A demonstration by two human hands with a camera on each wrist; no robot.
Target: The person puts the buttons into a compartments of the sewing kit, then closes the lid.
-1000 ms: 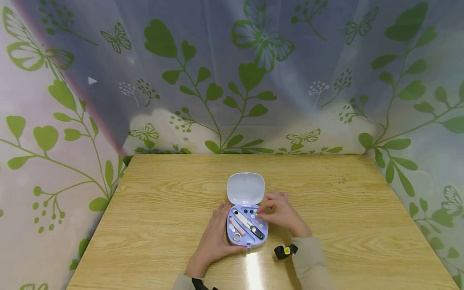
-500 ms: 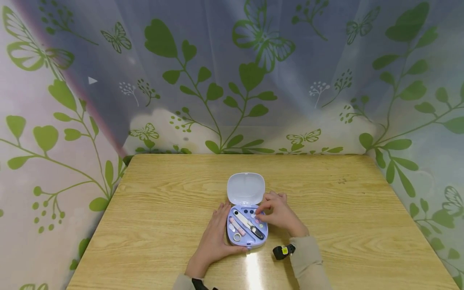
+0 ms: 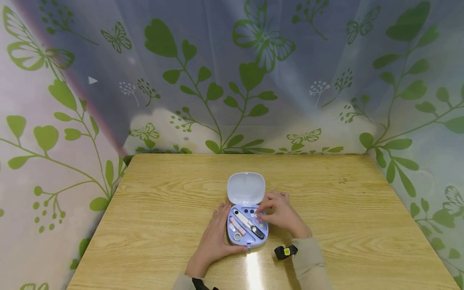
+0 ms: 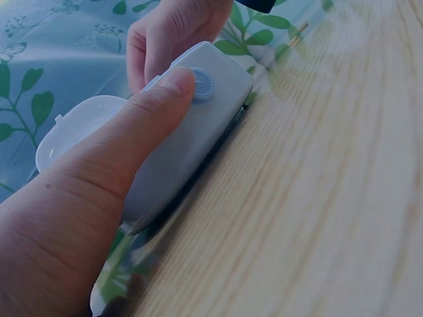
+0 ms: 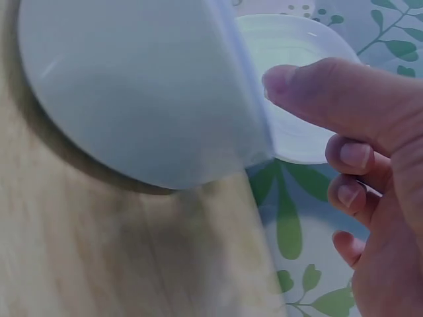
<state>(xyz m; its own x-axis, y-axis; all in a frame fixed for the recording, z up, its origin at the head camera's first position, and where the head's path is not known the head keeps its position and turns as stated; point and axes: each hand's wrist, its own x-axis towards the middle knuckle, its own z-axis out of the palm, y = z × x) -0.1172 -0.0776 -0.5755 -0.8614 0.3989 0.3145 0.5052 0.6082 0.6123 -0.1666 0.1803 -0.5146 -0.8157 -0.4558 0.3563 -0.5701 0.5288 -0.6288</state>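
Note:
A lilac sewing box (image 3: 229, 238) lies on the table, its translucent lid (image 3: 246, 188) swung back. My left hand (image 3: 214, 237) holds the box, fingers along its left side; in the left wrist view the thumb (image 4: 149, 115) presses the round front clasp (image 4: 202, 84). My right hand (image 3: 280, 214) bends over the right compartment, index finger and thumb down among small buttons (image 3: 251, 211) in black, white, pink and green. I cannot tell whether they pinch a button. A white and black slim tool (image 3: 244, 221) crosses the middle compartment.
A pink and white tube (image 3: 237, 226) and a ring (image 3: 237, 237) sit in the left compartment. The wooden table (image 3: 163, 201) reaches back to a curtain (image 3: 217, 80) printed with leaves and butterflies. A black strap device (image 3: 284, 252) is on the right wrist.
The right hand shifted slightly left over the buttons, then back right. White buttons now show beside its fingertips. The left hand and the box have stayed put.

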